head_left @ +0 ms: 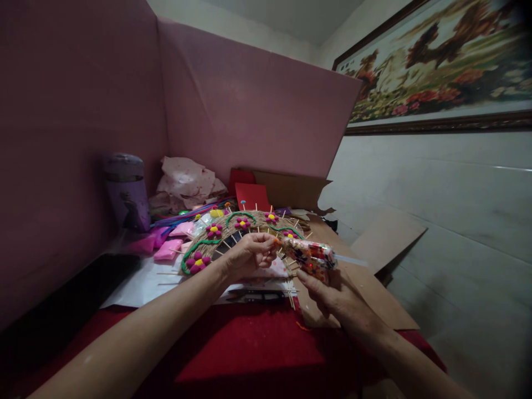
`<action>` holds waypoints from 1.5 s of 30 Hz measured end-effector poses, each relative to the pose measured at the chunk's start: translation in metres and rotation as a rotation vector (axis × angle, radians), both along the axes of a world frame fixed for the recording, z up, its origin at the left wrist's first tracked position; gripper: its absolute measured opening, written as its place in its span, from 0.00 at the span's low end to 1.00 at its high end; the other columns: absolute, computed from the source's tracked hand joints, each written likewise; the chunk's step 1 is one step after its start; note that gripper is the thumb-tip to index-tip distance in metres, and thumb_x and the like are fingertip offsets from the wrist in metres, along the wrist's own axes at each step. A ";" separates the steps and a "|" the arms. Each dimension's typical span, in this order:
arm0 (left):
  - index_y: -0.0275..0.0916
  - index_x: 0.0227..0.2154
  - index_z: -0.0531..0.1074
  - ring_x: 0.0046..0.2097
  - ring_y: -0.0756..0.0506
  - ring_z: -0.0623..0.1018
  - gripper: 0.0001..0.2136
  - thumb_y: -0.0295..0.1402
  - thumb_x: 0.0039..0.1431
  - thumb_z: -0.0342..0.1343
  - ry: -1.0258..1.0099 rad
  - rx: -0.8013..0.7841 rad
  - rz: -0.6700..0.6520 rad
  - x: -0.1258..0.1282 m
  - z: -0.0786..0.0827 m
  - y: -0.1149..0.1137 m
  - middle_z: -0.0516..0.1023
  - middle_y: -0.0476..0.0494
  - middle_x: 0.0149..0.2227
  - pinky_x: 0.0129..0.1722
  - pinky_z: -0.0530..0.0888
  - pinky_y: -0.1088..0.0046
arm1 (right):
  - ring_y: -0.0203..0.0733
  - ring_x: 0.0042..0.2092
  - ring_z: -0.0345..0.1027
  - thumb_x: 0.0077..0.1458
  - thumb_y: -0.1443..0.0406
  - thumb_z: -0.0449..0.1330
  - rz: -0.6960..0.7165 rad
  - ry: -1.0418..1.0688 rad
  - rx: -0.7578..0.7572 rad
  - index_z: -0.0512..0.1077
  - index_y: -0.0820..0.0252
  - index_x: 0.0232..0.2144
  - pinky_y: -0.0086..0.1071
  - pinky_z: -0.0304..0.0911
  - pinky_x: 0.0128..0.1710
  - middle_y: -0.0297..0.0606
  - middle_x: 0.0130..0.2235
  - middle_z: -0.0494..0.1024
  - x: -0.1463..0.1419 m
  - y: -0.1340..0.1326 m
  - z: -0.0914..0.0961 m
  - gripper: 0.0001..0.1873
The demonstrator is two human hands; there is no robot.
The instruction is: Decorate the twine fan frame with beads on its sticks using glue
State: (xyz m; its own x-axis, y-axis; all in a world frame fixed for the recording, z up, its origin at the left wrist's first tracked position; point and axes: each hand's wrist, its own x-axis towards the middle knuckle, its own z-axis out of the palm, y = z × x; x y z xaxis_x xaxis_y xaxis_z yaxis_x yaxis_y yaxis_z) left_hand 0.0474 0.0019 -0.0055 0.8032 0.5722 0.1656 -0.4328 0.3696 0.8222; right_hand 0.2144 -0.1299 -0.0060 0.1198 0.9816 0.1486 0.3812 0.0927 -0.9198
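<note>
My right hand (326, 296) grips a hot glue gun (310, 255) with a floral-patterned body, an orange nozzle and a small red light. A clear glue stick (351, 260) pokes out of its back end. My left hand (253, 254) is pinched right by the nozzle; what its fingertips hold is too small to make out. Behind and below both hands lies a curved twine-wrapped piece (226, 224). Magenta flowers (198, 262) with yellow centres and green curling stems decorate it, and thin wooden sticks jut out along its edges. My left hand covers part of it.
Dark-handled snips (260, 296) lie in front on white paper (137, 282). At left stand a purple tumbler (128, 194) and pink packets (168, 250). Cardboard (374, 299) lies at right on the red cloth (249, 343). Pink panels (249, 105) rise behind.
</note>
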 end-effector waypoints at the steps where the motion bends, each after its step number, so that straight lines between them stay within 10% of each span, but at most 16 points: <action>1: 0.32 0.25 0.68 0.21 0.57 0.63 0.08 0.29 0.45 0.62 -0.003 -0.001 -0.003 0.000 0.000 0.000 0.65 0.49 0.22 0.18 0.54 0.83 | 0.34 0.22 0.55 0.48 0.54 0.57 -0.011 0.006 0.001 0.69 0.57 0.34 0.28 0.53 0.18 0.32 0.22 0.63 -0.001 -0.001 0.000 0.15; 45: 0.31 0.27 0.67 0.20 0.56 0.67 0.08 0.29 0.47 0.61 0.039 -0.008 0.000 0.001 -0.004 0.003 0.68 0.47 0.22 0.17 0.58 0.84 | 0.30 0.20 0.49 0.48 0.50 0.57 -0.005 0.067 -0.116 0.64 0.60 0.24 0.26 0.49 0.18 0.27 0.19 0.58 -0.004 0.000 0.007 0.18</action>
State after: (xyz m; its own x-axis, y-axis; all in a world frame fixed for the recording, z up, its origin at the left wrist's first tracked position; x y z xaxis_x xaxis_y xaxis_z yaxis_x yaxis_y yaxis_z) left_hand 0.0480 0.0054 -0.0100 0.8092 0.5731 0.1298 -0.4006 0.3764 0.8354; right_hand 0.2101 -0.1299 0.0006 0.1303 0.9911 0.0256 0.3185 -0.0174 -0.9478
